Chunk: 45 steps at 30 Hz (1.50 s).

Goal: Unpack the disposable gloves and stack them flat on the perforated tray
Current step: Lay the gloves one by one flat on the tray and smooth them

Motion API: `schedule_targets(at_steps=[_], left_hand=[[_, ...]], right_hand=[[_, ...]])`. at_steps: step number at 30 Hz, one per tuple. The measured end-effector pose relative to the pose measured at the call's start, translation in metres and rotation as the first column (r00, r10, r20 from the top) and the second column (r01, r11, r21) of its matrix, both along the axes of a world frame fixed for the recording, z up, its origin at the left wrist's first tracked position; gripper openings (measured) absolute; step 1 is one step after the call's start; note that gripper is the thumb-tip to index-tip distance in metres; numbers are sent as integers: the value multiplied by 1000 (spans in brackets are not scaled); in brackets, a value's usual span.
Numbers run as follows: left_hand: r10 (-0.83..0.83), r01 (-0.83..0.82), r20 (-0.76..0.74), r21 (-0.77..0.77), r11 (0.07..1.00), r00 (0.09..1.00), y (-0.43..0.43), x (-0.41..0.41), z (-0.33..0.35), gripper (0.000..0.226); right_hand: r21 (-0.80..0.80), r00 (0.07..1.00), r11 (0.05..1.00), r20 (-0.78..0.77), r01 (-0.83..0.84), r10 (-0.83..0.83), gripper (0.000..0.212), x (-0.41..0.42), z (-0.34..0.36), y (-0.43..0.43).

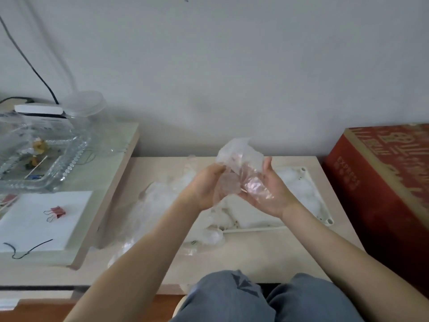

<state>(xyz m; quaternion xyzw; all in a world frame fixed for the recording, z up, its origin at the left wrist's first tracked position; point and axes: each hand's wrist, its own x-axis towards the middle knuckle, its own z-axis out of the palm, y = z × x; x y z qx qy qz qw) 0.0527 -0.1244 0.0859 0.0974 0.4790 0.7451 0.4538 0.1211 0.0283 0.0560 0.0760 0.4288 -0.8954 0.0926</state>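
Note:
A crumpled clear plastic glove (241,156) is held up above the low table between both hands. My left hand (204,187) grips its left side with curled fingers. My right hand (269,191) lies palm up under it, the thumb raised along the film's right edge. Below and to the right lies the white perforated tray (322,205) with a layer of clear gloves (294,187) on it. A loose heap of clear plastic (157,205) covers the table to the left of the tray.
A large red carton (380,182) stands against the table's right edge. A higher side table at left carries a glass tray (69,163), a white pad (41,219) with a red binder clip (56,211), and a black cord (25,249). My knees (267,298) are at the table's front.

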Motion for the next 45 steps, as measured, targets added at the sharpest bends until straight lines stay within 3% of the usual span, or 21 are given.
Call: schedule_targets(at_steps=[3,5,6,8,10,15,17,20,22,24,26,28,29,32,34,36,38,42,45], left_hand=[[35,-38,-118,-30,999,992,22,5,-16,30],[63,-66,-67,-53,996,996,32,3,-26,28],[58,-58,-17,-39,998,998,35,2,-30,25],[45,-43,117,-22,999,992,39,-1,-32,19],[76,-62,219,-70,996,973,43,-4,-33,33],[110,-88,171,-130,988,979,56,-7,-50,66],[94,-71,136,-169,983,986,61,-4,-54,52],[10,-33,-82,-284,958,997,67,-1,-65,11],[-27,-18,-144,-299,954,989,71,0,-72,12],[-66,14,-161,-304,953,985,73,4,-74,10],[-193,123,-197,-320,940,961,74,7,-72,9],[-340,264,-200,-330,906,919,73,7,-71,7],[-366,288,-192,-343,894,910,71,5,-70,14],[-232,189,-81,-354,916,969,66,-10,-68,56],[-74,64,-12,-366,928,997,66,-20,-68,63],[-11,-51,-129,-462,885,992,70,-21,-69,50],[-82,-64,-251,-523,850,965,76,-16,-69,37],[-161,-6,-265,-533,846,951,81,-7,-71,19],[-86,-92,-325,-495,864,942,83,-7,-77,15]], right_hand=[[185,996,979,-17,87,-85,53,5,4,15],[331,982,926,-9,180,-188,15,5,0,26],[387,969,892,-18,235,-248,6,6,-5,34],[399,949,867,-21,297,-316,12,10,-9,48],[391,947,871,-8,298,-321,17,13,-13,60],[507,955,834,67,218,-290,32,17,-23,85],[470,953,863,131,184,-275,44,19,-23,91],[419,953,899,198,130,-230,40,19,-26,99],[364,953,925,228,105,-198,30,19,-32,102],[339,939,936,284,89,-192,37,19,-40,107],[390,925,918,318,73,-209,42,18,-45,107],[487,932,869,268,88,-245,23,17,-48,104],[524,936,845,233,107,-263,25,18,-51,104],[488,960,861,139,146,-241,46,19,-49,107],[493,984,865,90,93,-157,49,22,-42,113],[517,995,856,83,3,-54,49,24,-35,117],[552,995,831,101,-67,13,47,25,-32,119],[572,986,808,153,-143,67,35,22,-33,118],[578,976,794,204,-186,80,8,21,-33,121]])
